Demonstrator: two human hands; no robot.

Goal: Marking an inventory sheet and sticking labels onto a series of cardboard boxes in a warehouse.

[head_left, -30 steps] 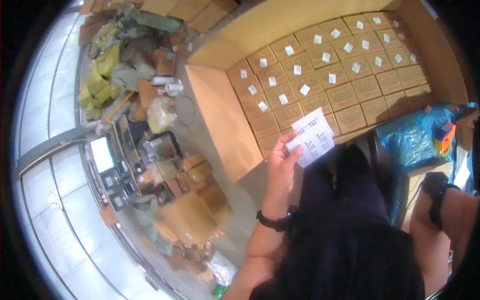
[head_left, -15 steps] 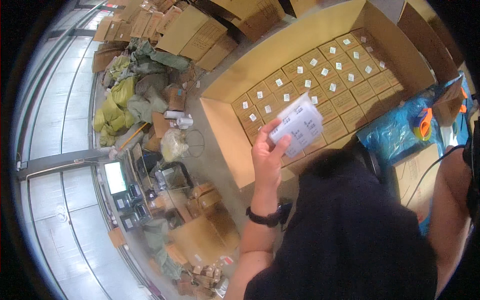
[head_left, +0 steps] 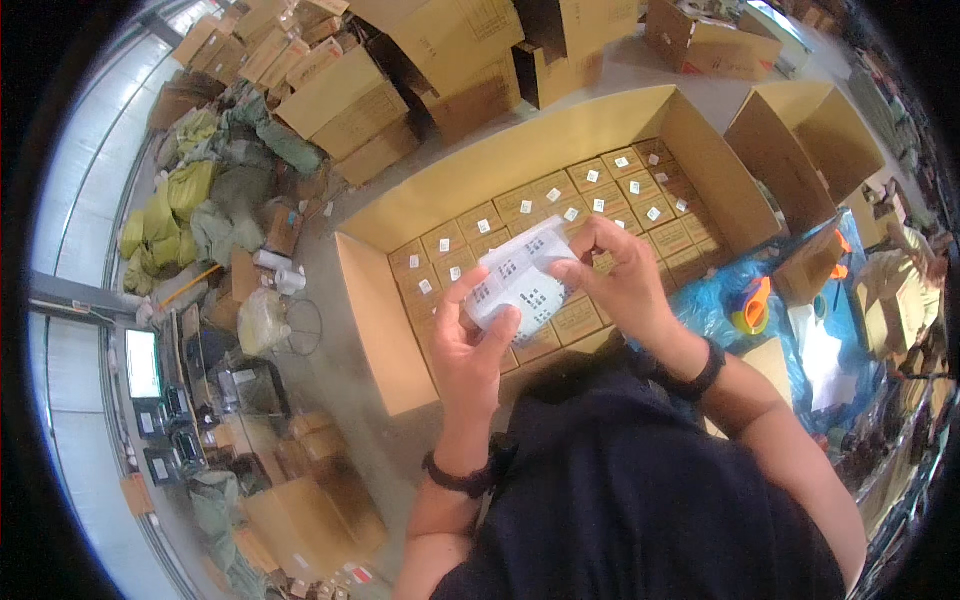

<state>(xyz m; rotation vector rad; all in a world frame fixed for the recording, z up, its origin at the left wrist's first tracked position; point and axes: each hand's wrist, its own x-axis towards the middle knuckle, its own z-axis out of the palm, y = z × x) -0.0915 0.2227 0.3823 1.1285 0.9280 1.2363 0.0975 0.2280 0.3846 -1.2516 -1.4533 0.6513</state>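
My left hand [head_left: 468, 345] holds a white sheet of small labels [head_left: 520, 282] from below, over the near edge of a large open cardboard box [head_left: 370, 300]. My right hand [head_left: 615, 270] pinches the sheet's right edge with its fingertips. Inside the box lie several small brown cartons [head_left: 640, 195] in rows, many with a small white sticker on top. Both wrists wear dark bands.
An empty open cardboard box [head_left: 800, 150] stands to the right. A blue plastic sheet [head_left: 740, 300] holds an orange tool and papers. Stacked cartons [head_left: 350, 100] and green sacks [head_left: 200, 200] lie at the left and back. A small screen [head_left: 140, 365] is far left.
My right hand has come up from the lower right and taken the sheet's right edge. The left hand with the sheet has stayed over the box's near edge as the view shifted.
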